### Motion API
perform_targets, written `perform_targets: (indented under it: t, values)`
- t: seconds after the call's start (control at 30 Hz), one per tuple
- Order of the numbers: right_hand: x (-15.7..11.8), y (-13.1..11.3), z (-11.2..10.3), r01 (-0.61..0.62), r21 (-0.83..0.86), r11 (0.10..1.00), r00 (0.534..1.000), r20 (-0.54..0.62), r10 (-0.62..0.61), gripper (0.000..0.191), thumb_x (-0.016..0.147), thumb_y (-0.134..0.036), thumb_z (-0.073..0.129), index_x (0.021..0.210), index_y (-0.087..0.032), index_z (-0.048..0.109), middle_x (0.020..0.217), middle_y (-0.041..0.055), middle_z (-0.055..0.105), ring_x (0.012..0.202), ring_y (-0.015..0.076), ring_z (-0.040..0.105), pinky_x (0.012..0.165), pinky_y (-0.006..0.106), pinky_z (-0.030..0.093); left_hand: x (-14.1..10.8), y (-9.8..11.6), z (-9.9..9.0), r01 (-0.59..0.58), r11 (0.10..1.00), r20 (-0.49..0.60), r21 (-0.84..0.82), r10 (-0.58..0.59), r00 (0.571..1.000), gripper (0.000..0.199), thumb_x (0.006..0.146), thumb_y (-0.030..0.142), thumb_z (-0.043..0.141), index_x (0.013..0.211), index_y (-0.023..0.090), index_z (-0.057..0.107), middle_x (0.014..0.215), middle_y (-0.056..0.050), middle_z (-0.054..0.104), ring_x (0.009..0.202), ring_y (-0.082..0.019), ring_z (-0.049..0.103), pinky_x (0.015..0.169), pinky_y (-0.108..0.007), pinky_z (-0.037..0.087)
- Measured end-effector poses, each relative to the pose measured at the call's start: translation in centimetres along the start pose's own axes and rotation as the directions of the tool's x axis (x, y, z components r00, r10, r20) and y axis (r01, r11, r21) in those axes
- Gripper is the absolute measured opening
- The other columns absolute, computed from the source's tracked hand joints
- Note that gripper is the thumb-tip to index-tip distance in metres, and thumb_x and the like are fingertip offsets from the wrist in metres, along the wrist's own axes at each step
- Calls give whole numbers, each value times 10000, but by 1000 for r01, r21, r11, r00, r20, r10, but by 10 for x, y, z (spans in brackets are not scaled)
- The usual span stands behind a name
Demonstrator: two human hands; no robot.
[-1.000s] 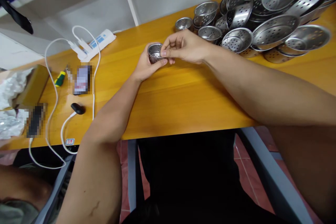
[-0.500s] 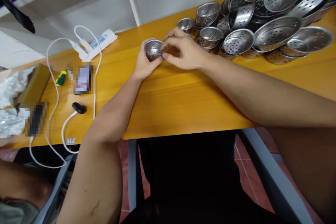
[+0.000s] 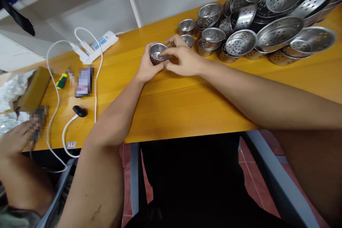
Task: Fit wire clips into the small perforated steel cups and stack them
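A small perforated metal cup (image 3: 156,50) stands mouth up at the middle of the wooden table. My left hand (image 3: 145,65) is wrapped round its left and near sides, with the thumb along the front. From the right, my right hand (image 3: 185,57) grips the cup's rim, one fingertip inside the mouth and the thumb low on the outer wall. Its other fingers are bent above the rim. Just beyond my right hand sits another small perforated cup (image 3: 188,40), partly hidden by the fingers.
Many perforated metal cups (image 3: 242,42) of several sizes are stacked at the back right. To the left lie a power strip (image 3: 100,46) with white cables, a phone (image 3: 84,82), a green-yellow handle (image 3: 61,81) and a black object (image 3: 80,110). Another person's hand (image 3: 16,139) is at the far left.
My right index finger has moved from the rim into the cup's mouth. At the far left, another person's hand has come in onto the dark blurred object.
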State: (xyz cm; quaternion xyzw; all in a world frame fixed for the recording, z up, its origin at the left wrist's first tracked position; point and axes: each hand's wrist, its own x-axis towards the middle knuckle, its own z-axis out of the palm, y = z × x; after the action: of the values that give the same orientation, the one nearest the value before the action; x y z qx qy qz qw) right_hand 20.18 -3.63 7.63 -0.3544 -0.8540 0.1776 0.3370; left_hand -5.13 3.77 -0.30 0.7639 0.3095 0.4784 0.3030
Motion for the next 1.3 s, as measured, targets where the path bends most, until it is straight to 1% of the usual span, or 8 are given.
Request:
perform_targets:
  t: [0.2, 0.33, 0.57, 0.7, 0.8, 0.9, 1.07, 1.3]
  values:
    - [-3, -15, 5, 29, -121, 992, 1000, 14, -28, 215, 1170, -400, 726, 1342, -397, 855, 1481, 101, 766, 1509, 463, 637, 1321, 722, 537, -2, -2, -7, -16, 990, 38, 140, 11, 999, 976, 721, 829, 1105, 1423, 269, 723, 1413, -125, 758, 1483, -393, 720, 1452, -641, 510]
    - [-1, -17, 5, 16, -198, 980, 996, 90, 2, 134, 1201, -330, 667, 1191, -316, 799, 1365, 135, 784, 1403, 458, 692, 1280, 671, 534, -4, -2, -7, -7, 991, 77, 133, -4, 997, 1068, 729, 829, 1098, 1534, 282, 658, 1535, -154, 741, 1491, -398, 730, 1429, -642, 534]
    - [13, -21, -40, -178, -313, 933, 984, -63, 166, 144, 1238, -244, 640, 1227, -280, 779, 1531, 150, 757, 1509, 455, 585, 1338, 650, 428, -3, -14, -5, 18, 995, -14, 99, -17, 1000, 1107, 794, 882, 1034, 1649, 367, 554, 1744, -161, 619, 1636, -397, 655, 1461, -649, 509]
    - [17, -4, -50, -308, -417, 855, 951, -117, 285, 158, 1239, -168, 646, 1121, -197, 747, 1495, 234, 759, 1432, 431, 602, 1288, 640, 456, -4, -20, -6, 80, 991, -45, 110, -76, 996, 1069, 824, 958, 951, 1609, 339, 570, 1681, -171, 612, 1535, -389, 685, 1412, -661, 522]
    - [15, 17, -41, -274, -350, 896, 962, -119, 247, 223, 1213, -158, 671, 1004, -233, 695, 1353, 205, 799, 1332, 391, 595, 1235, 599, 473, -4, -24, -7, 73, 990, -34, 124, -70, 997, 1028, 847, 964, 924, 1595, 348, 580, 1666, -153, 602, 1513, -378, 681, 1410, -653, 508]
    - [12, 28, -33, -228, -289, 930, 971, -138, 196, 292, 1191, -181, 705, 918, -252, 631, 1242, 169, 812, 1308, 362, 571, 1232, 556, 451, -4, -26, -8, 61, 989, -20, 136, -58, 998, 940, 885, 890, 946, 1581, 360, 601, 1631, -127, 615, 1534, -374, 670, 1431, -646, 486]
    - [11, 23, -35, -279, -466, 840, 960, -111, 258, 362, 1180, -135, 621, 864, -267, 505, 1342, 235, 792, 1327, 386, 617, 1274, 650, 427, -4, -29, -8, 54, 988, -25, 143, -51, 998, 849, 917, 732, 996, 1579, 363, 613, 1617, -119, 616, 1531, -374, 676, 1437, -648, 489]
    - [11, 50, -35, -248, -329, 911, 955, -242, 173, 482, 1231, -414, 721, 801, -290, 541, 1013, 156, 778, 1353, 386, 585, 1283, 609, 400, -6, -25, -8, 55, 988, -36, 143, -50, 998, 866, 882, 735, 1019, 1557, 351, 634, 1606, -130, 626, 1487, -369, 698, 1413, -657, 524]
